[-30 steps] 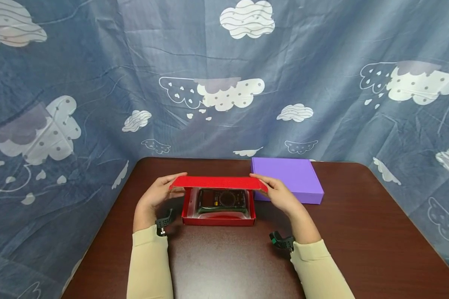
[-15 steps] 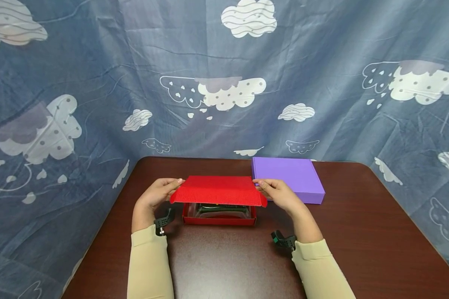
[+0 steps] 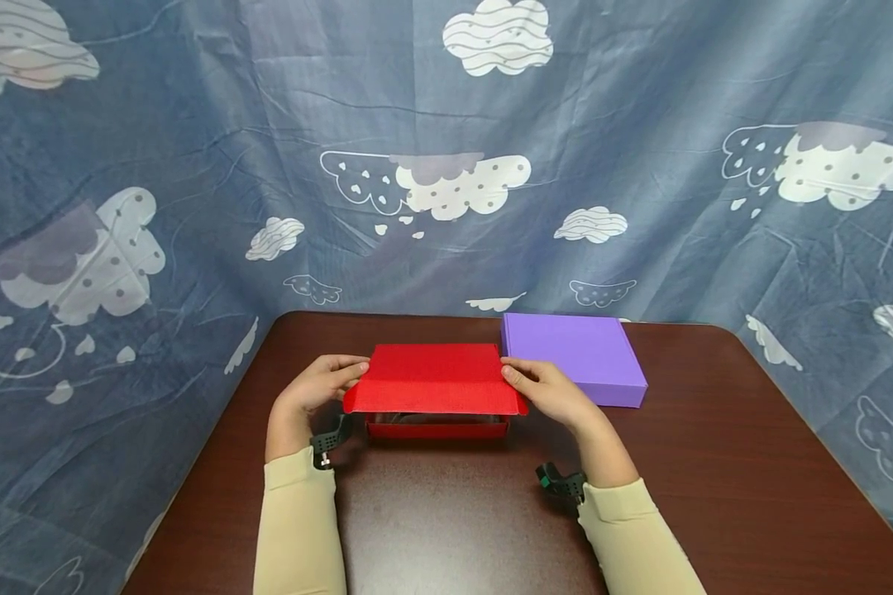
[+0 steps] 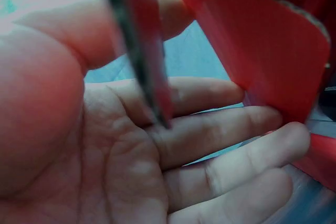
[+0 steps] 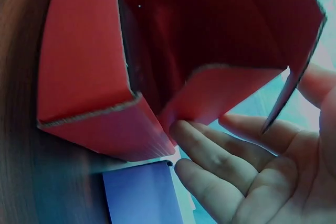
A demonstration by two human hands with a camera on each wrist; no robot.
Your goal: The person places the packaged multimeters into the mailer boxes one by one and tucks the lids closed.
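Observation:
A red cardboard box (image 3: 437, 430) sits mid-table, its hinged lid (image 3: 435, 364) tilted down over it with a gap at the front. A strip of clear wrapping (image 3: 432, 419) shows in that gap; the lid hides the rest of the contents. My left hand (image 3: 320, 387) lies at the lid's left edge, its straight fingers against a side flap (image 4: 268, 51) in the left wrist view. At the opposite edge is my right hand (image 3: 546, 387), thumb on top of the lid. In the right wrist view its extended fingers touch the other side flap (image 5: 226, 90) from outside.
A closed purple box (image 3: 576, 355) stands behind my right hand, close to the red box. The brown table (image 3: 446, 512) ends at a blue cloud-patterned curtain (image 3: 417, 83). Each wrist wears a black camera mount (image 3: 561, 482).
The lid has swung forward and down over the red box, covering the black multimeter seen earlier. Both hands have followed it, thumbs now at the lid's upper side edges.

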